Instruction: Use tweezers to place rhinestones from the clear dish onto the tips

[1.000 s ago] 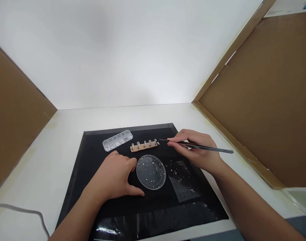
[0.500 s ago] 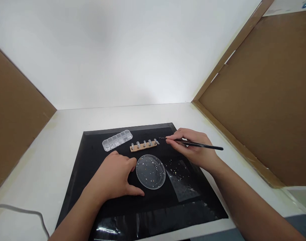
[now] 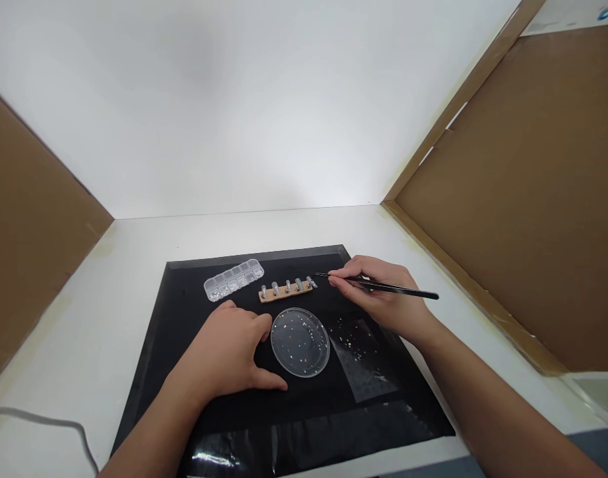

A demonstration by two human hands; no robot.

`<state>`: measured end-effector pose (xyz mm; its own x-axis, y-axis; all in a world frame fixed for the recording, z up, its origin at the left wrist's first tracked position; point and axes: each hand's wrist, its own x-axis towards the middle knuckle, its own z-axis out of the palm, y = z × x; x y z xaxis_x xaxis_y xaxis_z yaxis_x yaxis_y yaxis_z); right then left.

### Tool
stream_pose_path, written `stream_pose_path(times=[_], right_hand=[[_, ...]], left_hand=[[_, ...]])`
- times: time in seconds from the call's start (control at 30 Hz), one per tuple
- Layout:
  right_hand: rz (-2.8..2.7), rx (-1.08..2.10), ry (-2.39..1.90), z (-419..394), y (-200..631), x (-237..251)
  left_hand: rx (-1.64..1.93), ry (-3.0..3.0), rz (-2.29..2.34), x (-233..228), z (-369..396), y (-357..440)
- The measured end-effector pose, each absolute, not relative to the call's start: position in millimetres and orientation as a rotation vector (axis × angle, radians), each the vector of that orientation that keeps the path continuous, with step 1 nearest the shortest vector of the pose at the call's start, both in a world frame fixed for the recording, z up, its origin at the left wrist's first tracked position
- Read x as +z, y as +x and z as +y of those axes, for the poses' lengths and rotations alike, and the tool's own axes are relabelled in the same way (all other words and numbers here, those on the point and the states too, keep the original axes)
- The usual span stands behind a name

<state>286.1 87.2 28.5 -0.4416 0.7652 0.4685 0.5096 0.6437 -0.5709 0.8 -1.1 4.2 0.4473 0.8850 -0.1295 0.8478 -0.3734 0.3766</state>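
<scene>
— Right hand (image 3: 388,302)?
— Pinched shut on thin dark tweezers (image 3: 383,286), tip just beside the right end of the wooden peg strip (image 3: 287,290). Touching or not: hard to tell.
— Left hand (image 3: 224,352)?
— Lay flat and loosely open on the black mat (image 3: 154,345), holding nothing, fingertips against the rim of the clear round dish (image 3: 300,342).

We see a bright, evenly lit scene, the white back wall (image 3: 244,113) glowing strongest low near its middle. Glare streaks the plastic film (image 3: 284,445) at the mat's near edge. Shadows are soft. Straight edges bow toward the corners; focus is sharp.
</scene>
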Motion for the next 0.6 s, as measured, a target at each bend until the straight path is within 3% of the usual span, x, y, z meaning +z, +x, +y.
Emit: stream_pose_path(times=[0.6], right_hand=[[-2.127, 0.465, -1.001, 87.2, 285.3, 28.4]], left_hand=[[0.121, 2.305, 1.471, 6.3, -1.3, 1.5]])
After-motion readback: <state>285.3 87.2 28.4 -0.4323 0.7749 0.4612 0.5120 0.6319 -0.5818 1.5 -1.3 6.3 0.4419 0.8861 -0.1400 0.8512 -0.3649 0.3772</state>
